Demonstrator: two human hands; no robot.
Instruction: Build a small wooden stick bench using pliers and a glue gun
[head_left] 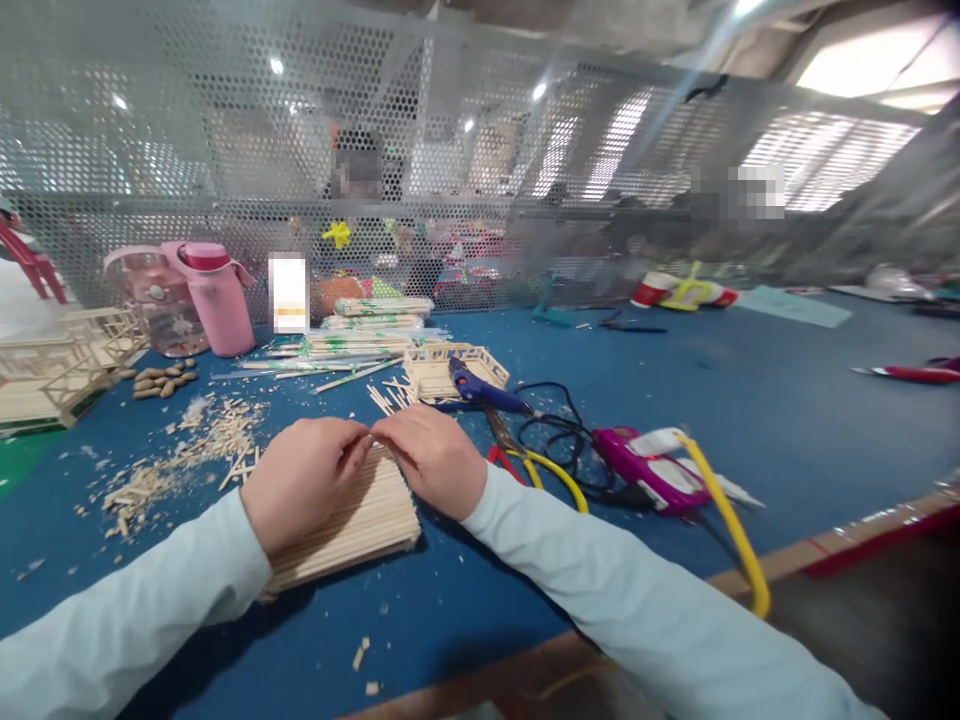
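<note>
A flat panel of pale wooden sticks [367, 520], laid side by side, rests on the blue table below my hands. My left hand [300, 480] is closed in a pinch over the panel's far part. Close beside it, my right hand [435, 455] pinches at the far edge too, fingertips nearly meeting the left ones. What lies between the fingertips is too small and covered to make out. A blue hot glue gun [487, 390] lies just beyond my right hand, by a small stick-built frame [431, 378]. Scissors with red and yellow handles [559, 475] lie to the right.
Wood scraps [202, 440] and peanuts [161, 380] lie at left, near a pink bottle [221, 305] and a wooden model [52, 370]. Bagged sticks [367, 335] lie behind. At right, a magenta power strip [652, 475] has a yellow cord [724, 510] crossing the table edge.
</note>
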